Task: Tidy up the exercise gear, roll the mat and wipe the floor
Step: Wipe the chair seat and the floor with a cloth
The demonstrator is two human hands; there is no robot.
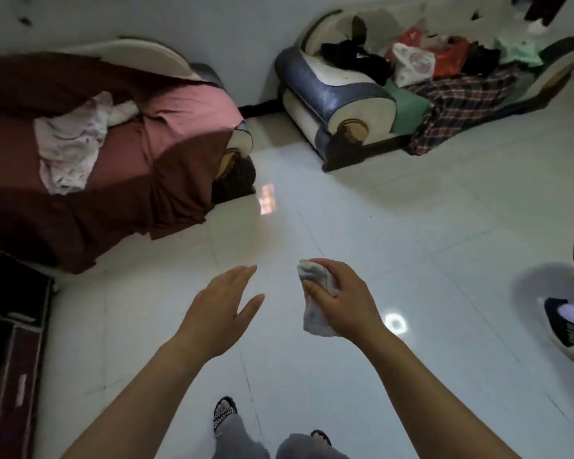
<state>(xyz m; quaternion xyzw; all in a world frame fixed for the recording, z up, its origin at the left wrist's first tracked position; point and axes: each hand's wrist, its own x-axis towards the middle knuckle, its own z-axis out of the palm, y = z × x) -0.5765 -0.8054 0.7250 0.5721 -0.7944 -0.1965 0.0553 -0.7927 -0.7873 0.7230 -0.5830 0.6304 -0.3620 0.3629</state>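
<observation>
The person is standing on the white tiled floor (395,233) with both bare arms stretched forward. The right hand (345,301) is gripping a pale wiping cloth (316,316), fingers curled round its middle, held in the air above the tiles. The cloth's long axis is running roughly away from the person: one bunched end is poking out past the fingers toward the sofas, the other is trailing below the palm back toward the person's legs. The fingers are covering its middle, so its folds there are hard to read. The left hand (221,309) is hovering just beside it, flat and relaxed, fingers straight and holding nothing.

Down at the bottom edge, a black sandal (225,413) and grey trouser legs (237,442) are showing, the other foot mostly cut off. At the right edge another person's dark shoe (559,321) is entering, the rest out of view.

To the left, a sofa draped in maroon cloth (90,213) is carrying a heap of whitish clothes (68,150). Across the room a second sofa (337,94) is piled with dark garments, plastic bags (413,62) and a plaid blanket (461,104) spilling to the floor. A dark cabinet (10,342) is standing at the lower left, partly cut off. The whole view is dim and slightly blurred.
</observation>
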